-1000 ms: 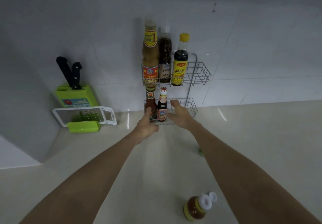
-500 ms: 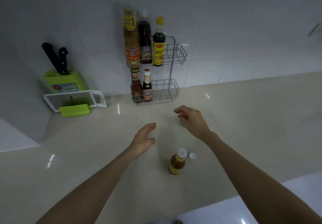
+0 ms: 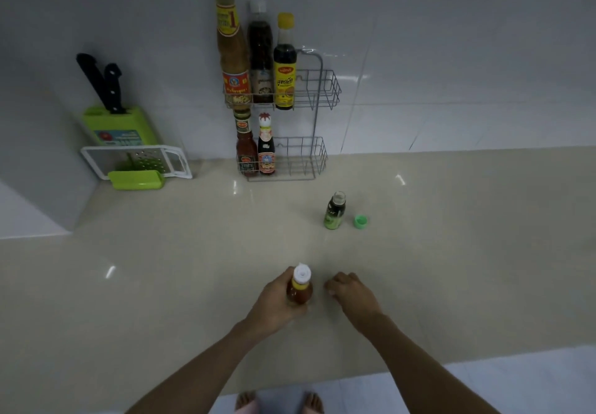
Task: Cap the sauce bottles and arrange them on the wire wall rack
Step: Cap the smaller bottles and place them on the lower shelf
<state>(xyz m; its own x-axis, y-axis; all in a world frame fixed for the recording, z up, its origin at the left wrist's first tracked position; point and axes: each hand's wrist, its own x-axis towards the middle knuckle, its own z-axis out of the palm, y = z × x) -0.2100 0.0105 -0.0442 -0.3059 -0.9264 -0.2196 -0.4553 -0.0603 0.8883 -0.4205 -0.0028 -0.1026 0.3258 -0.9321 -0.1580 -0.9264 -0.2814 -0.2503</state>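
- Beige and shiny, the counter (image 3: 161,268) ran up to a white tiled wall (image 3: 451,59).
- The left hand (image 3: 274,307) was wrapped around a small orange bottle (image 3: 300,289) that stood near the front of the counter. The bottle had a white top (image 3: 302,273).
- The right hand (image 3: 350,292) rested just beside that bottle, with its fingers curled down on the counter. I could not tell if it held anything.
- Farther back stood a small dark bottle with a green label (image 3: 334,212). Its mouth was open.
- A green cap (image 3: 360,221) lay just beside it on the right, not touching it.
- The wire rack (image 3: 317,104) hung on the wall, with two baskets, one above the other.
- The top basket held three tall bottles in a row on its left side: a brown one (image 3: 233,52), a dark one (image 3: 260,55), and a dark one with a yellow cap and yellow label (image 3: 284,68).
- The bottom basket held two short bottles on its left side: a red sauce bottle (image 3: 246,147) and a dark bottle with a red and white top (image 3: 266,146).
- The right side of each basket had no bottles in it.
- At the far left stood a green knife block (image 3: 119,130) with two black handles (image 3: 103,83) sticking up.
- A white grater with a green grip (image 3: 137,163) leaned in front of the block.
- Bare toes (image 3: 279,402) showed at the bottom, on a white floor.
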